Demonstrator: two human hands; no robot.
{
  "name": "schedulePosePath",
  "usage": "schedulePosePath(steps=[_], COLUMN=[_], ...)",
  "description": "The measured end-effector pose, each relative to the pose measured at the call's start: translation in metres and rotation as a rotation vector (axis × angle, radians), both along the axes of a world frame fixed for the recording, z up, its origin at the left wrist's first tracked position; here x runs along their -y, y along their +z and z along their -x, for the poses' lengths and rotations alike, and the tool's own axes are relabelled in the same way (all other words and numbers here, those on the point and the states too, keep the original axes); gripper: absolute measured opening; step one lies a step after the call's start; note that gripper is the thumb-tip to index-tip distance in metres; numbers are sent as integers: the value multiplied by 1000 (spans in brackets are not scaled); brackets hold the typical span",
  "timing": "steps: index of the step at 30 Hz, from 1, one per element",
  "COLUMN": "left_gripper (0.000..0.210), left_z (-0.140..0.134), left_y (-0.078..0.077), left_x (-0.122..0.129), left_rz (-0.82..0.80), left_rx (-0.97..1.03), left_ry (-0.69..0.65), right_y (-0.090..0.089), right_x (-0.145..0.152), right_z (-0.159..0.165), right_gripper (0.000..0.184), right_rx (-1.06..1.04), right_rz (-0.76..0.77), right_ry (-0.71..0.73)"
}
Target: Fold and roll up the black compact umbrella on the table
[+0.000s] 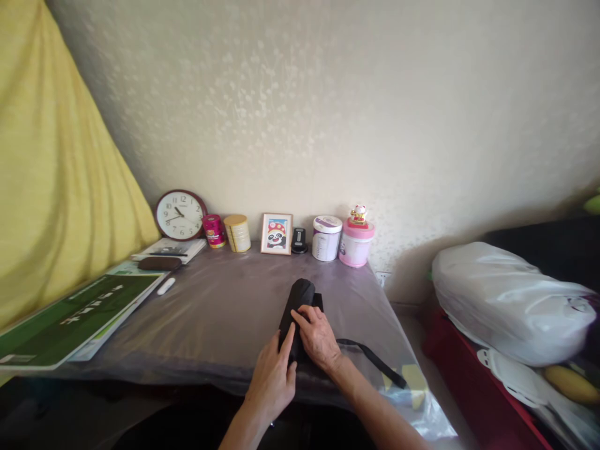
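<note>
A black rolled-up cloth bundle [300,294] lies lengthwise on the table near its front edge, pointing away from me. My left hand [272,375] grips its near left side, with the index finger laid along it. From the right, my right hand [316,334] is closed over the bundle, its fingertips pressing on the top. A short black flap [319,302] sticks out just beyond my right knuckles. A black strap [370,359] trails across the table to the right of my right wrist. My hands cover the bundle's near end.
Along the wall stand a clock [180,215], a pink can [214,231], a yellow-lidded tin [237,234], a panda picture [276,234] and two tubs, one topped by a cat figurine [359,215]. Green board [84,319] lies left. A white plastic bag [506,300] sits right, off the table.
</note>
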State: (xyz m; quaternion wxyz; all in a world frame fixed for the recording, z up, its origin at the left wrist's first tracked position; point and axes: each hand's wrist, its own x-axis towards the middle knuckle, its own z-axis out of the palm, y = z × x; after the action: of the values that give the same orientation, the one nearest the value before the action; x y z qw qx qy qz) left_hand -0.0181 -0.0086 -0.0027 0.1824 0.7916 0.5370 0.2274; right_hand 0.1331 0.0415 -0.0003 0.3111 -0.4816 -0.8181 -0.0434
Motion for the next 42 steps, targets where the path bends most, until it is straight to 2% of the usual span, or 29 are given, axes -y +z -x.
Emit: schedulePosePath(steps=[6, 8, 17, 20, 22, 25, 27, 30, 35, 42], left_gripper=[63, 64, 65, 65, 65, 66, 66, 64, 64, 64], left_z=[-1, 0, -1, -1, -1, 0, 2, 6, 8, 10], left_y=[-5, -7, -12, -12, -13, -15, -15, -12, -7, -14], left_x=[-1, -1, -4, -5, -6, -7, -8, -8, -8, -10], left_rz=[36, 54, 124, 126, 116, 114, 126, 168, 208, 171], left_rx=[23, 58, 225, 264, 290, 347, 392, 437, 455, 493], left_ry=[19, 23, 35, 32, 28, 30, 27, 32, 41, 40], right_y=[6, 5, -8, -5, -1, 4, 4, 1, 5, 18], right_x=[-12, -22, -87, -100, -104, -102, -94, -78, -56, -50], right_z=[3, 3, 3, 1, -6, -24, -41, -60, -57, -34], right_gripper=[34, 30, 28, 28, 24, 28, 31, 31, 28, 20], right_rx=[-95, -94, -67, -176, -356, -641, -734, -837, -1035, -1149], right_rz=[33, 56, 154, 199, 265, 379, 425, 514, 716, 908], right_ry=[207, 219, 112, 41, -36, -212, -306, -364, -337, -232])
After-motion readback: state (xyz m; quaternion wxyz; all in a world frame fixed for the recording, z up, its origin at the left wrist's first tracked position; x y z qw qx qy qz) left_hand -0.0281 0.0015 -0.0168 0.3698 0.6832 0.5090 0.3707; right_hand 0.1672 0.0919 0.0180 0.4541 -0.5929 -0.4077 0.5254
